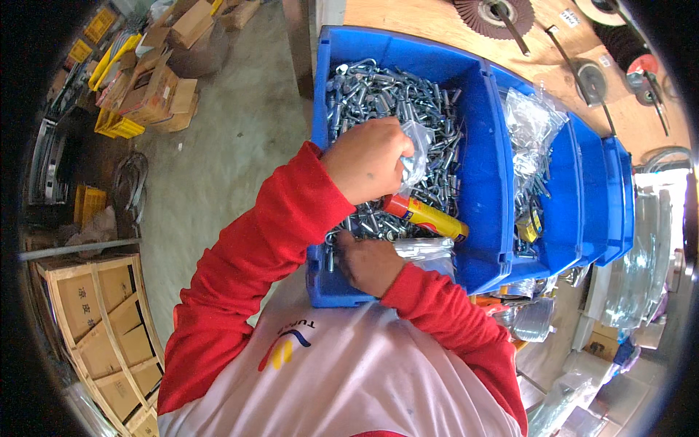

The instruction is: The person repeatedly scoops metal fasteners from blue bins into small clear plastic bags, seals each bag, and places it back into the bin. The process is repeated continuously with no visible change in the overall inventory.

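A large blue bin (pixel 484 182) holds a heap of shiny metal bolts (pixel 378 91). Over the heap, my left hand (pixel 371 159) is closed on a clear plastic bag (pixel 417 156), which bulges out past the fingers; what is in it I cannot make out. Nearer my body, my right hand (pixel 370 266) reaches down among the bolts at the bin's near left corner. Its fingers are dark and blurred, so their grip does not show. A red and yellow tube (pixel 428 216) lies across the bolts between my hands. Beside my right hand is another clear plastic packet (pixel 426 251).
More blue bins (pixel 568 189) stand in a row to the right, one with plastic bags (pixel 535 127) and bolts. A wooden board (pixel 422 14) with hanging discs lies behind. Left are cardboard boxes (pixel 145 91) and a wooden crate (pixel 105 320) on the floor.
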### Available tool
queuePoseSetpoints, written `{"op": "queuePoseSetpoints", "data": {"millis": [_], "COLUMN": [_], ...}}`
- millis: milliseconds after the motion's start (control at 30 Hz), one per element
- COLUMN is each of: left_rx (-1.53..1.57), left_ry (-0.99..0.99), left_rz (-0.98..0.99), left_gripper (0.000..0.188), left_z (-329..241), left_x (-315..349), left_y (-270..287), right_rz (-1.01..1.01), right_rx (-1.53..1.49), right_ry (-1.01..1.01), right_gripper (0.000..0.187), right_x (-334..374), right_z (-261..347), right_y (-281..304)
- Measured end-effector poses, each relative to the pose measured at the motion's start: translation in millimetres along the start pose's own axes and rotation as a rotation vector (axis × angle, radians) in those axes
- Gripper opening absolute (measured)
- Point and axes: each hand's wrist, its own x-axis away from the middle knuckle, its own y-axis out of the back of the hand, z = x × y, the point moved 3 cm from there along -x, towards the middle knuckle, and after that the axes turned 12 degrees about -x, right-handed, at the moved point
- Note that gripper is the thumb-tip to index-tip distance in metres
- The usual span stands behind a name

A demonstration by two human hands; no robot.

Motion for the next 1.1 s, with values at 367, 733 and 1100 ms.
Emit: {"op": "queuePoseSetpoints", "data": {"millis": [367, 733, 1100], "left_rx": [0.139, 0.287, 0.137], "left_ry": [0.089, -0.09, -0.098], "left_rz": [0.002, 0.162, 0.413], "left_gripper": [0.032, 0.037, 0.04], "left_z": [14.4, -40.4, -61.5], "left_x": [-4.8, -11.7, -18.7], "left_y": [10.7, 25.8, 35.2], "right_rz": [-0.306, -1.09, -0.619], "right_rx": [-0.305, -0.552, -0.147], "right_ry": [0.317, 0.344, 0.104], "right_gripper": [0.023, 0.021, 0.035], "right_x": [10.4, 81.8, 95.6], "right_z": [9.6, 24.5, 39.6], "right_y": [37.9, 149.6, 170.0]}}
